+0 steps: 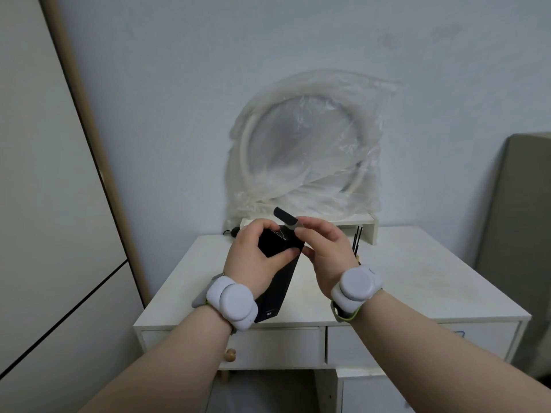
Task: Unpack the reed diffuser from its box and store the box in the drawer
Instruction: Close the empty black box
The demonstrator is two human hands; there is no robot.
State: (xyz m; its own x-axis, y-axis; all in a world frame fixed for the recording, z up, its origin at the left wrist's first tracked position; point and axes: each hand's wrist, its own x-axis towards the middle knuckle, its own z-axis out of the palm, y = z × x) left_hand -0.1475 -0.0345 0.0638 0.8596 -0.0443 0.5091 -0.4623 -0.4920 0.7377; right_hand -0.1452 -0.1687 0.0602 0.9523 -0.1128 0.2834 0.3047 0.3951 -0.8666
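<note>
A tall black box (pixel 277 281) is held tilted above the white desk (pixel 402 281). My left hand (pixel 256 257) grips the box's upper part, thumb across its front. My right hand (pixel 325 251) pinches the raised top flap (pixel 286 217) of the box between its fingertips. What is inside the box is hidden. Two closed drawers (pixel 274 347) sit in the desk's front, the left one with a round wooden knob (pixel 230 354). Thin black reed sticks (pixel 357 239) stand behind my right hand.
A hose coil in a clear plastic bag (pixel 307 147) leans on the wall atop a white shelf riser (pixel 363 226). A white cabinet (pixel 44 204) stands at left, a grey padded panel (pixel 518 234) at right. A small dark object (pixel 234 232) lies at the desk's back.
</note>
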